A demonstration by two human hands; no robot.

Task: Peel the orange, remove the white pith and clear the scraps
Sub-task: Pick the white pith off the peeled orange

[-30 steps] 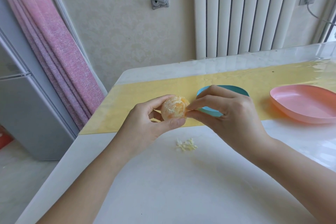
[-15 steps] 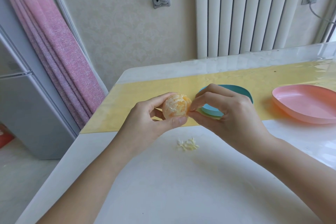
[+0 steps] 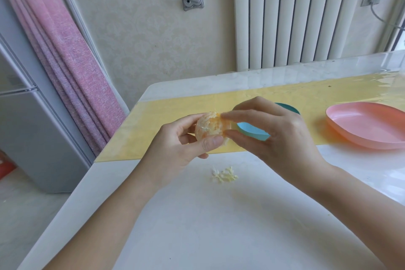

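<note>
A peeled orange (image 3: 209,126), still streaked with white pith, is held in the air over the table. My left hand (image 3: 177,147) grips it from below and the left, thumb across its lower front. My right hand (image 3: 274,133) comes in from the right; its forefinger lies on the top of the orange and its thumb touches the right side, the two set apart around the fruit. A small pile of pale pith scraps (image 3: 224,175) lies on the white table (image 3: 219,226) just below the hands.
A teal dish (image 3: 254,131) sits on the yellow runner (image 3: 153,129) behind my right hand, mostly hidden by it. A pink dish (image 3: 368,125) stands at the right. The table's left edge drops to the floor beside a grey cabinet and a pink curtain.
My right hand's pinch at the orange's right side has opened; the forefinger has moved up onto the top of the fruit. The left hand has kept its hold.
</note>
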